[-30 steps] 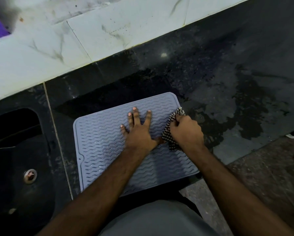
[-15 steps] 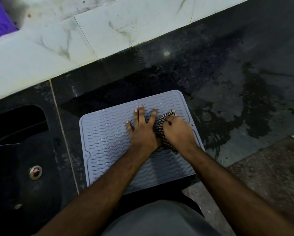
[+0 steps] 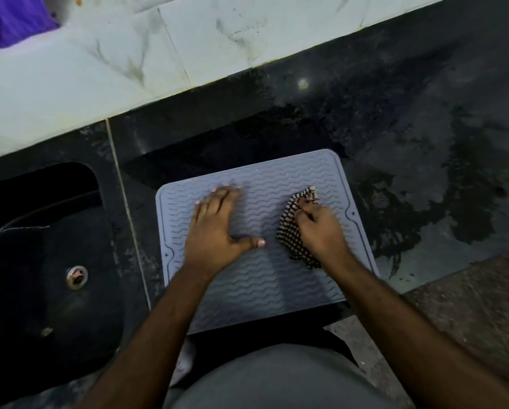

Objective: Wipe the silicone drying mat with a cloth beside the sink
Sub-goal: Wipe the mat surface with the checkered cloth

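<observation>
A grey-blue silicone drying mat [image 3: 262, 284] with wavy ridges lies on the black counter, its near edge hanging slightly over the counter front. My left hand [image 3: 217, 231] lies flat on the mat's left half, fingers straight and pressing down. My right hand [image 3: 321, 231] grips a bunched black-and-white checked cloth [image 3: 291, 228] and holds it against the mat's right half. Part of the cloth is hidden under that hand.
A dark sink [image 3: 49, 261] with a metal drain [image 3: 76, 277] sits to the left of the mat. Wet patches [image 3: 453, 208] spread over the black counter to the right. White marble tiles [image 3: 188, 48] run along the back, with a purple object [image 3: 14, 16] at the top left.
My left hand has slid left across the mat, away from the right hand. The right hand with the cloth stays on the mat's right half. The view has shifted slightly.
</observation>
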Demonstrator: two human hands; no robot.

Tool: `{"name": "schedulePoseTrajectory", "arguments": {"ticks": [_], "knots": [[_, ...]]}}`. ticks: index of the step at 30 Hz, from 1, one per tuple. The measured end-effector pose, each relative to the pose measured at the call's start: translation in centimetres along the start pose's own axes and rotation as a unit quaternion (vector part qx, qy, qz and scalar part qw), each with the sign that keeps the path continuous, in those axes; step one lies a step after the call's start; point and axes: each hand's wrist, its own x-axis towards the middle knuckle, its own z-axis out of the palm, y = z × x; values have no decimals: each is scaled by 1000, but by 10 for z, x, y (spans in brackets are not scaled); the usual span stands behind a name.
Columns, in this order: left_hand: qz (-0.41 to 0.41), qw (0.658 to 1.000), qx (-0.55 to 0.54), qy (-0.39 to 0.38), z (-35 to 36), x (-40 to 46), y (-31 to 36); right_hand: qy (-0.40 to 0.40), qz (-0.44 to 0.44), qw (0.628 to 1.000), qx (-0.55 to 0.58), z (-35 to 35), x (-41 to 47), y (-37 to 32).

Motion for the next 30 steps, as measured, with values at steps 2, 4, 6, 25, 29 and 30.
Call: {"name": "schedulePoseTrajectory", "arguments": {"ticks": [2,4,6,25,29,30], "knots": [[-9,998,33,-50,5,-3,-8,19,-8,1000,-3,8,-3,-5],[-17,997,34,-66,10,-3,-9,27,-23,999,-24,15,-6,-11],[-23,997,34,-62,11,-2,-10,28,-36,998,-46,22,-8,-15],[-20,996,76,-51,-21,-28,-51,33,-22,998,51,76,-27,-22],[-63,996,44,-48,-19,-45,-70,49,24,992,114,81,-29,-28],[-64,996,38,-50,-17,-45,-72,52,32,989,133,83,-31,-31]]}}
